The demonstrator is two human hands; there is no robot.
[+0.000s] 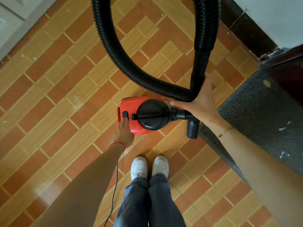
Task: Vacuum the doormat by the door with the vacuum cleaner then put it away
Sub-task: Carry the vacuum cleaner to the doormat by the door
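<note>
Basically red vacuum cleaner (144,115) w/ looped blk hose (124,63).

Left hand (124,131) touches vacuum cleaner (144,116); right hand (199,99) grips hose (131,68).

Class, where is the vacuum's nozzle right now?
In the head view, the nozzle lies on the floor right of the red vacuum, at the doormat's edge, just below the right hand.
</note>
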